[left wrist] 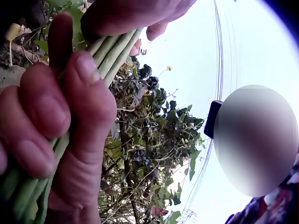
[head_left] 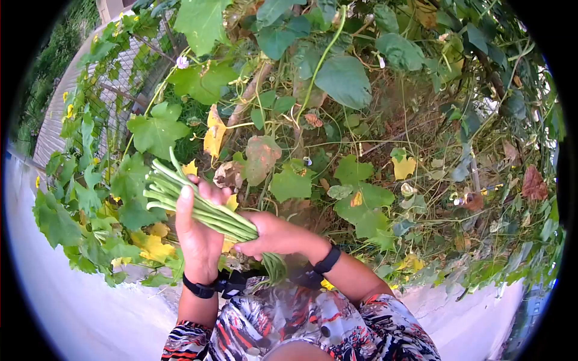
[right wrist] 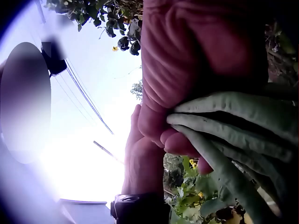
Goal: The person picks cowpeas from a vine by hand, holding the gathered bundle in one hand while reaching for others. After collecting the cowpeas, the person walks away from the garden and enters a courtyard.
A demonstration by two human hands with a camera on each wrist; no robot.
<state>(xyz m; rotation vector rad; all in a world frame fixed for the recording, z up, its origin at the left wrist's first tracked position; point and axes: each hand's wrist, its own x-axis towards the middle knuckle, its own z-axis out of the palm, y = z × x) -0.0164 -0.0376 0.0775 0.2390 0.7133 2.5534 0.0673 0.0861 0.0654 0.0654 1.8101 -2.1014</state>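
Observation:
A bundle of long green beans (head_left: pixel 198 207) lies slantwise across both hands in front of the chest. My left hand (head_left: pixel 201 240) grips it toward the upper-left end, thumb on the near side; the left wrist view shows its fingers (left wrist: pixel 44 109) curled round the beans. Close beside it, my right hand (head_left: pixel 277 233) holds the same bundle at its lower-right part. Bean ends (head_left: pixel 274 268) hang down below the right hand, and in the right wrist view several beans (right wrist: pixel 238 121) fan out from under its palm.
Climbing vines with broad green leaves (head_left: pixel 346 81) and yellowed leaves (head_left: pixel 153 245) spread ahead of the hands. One long bean (head_left: pixel 324 57) hangs among them. Pale paving (head_left: pixel 90 301) lies at the left, and a tiled roof-like surface (head_left: pixel 72 102) shows at the upper left.

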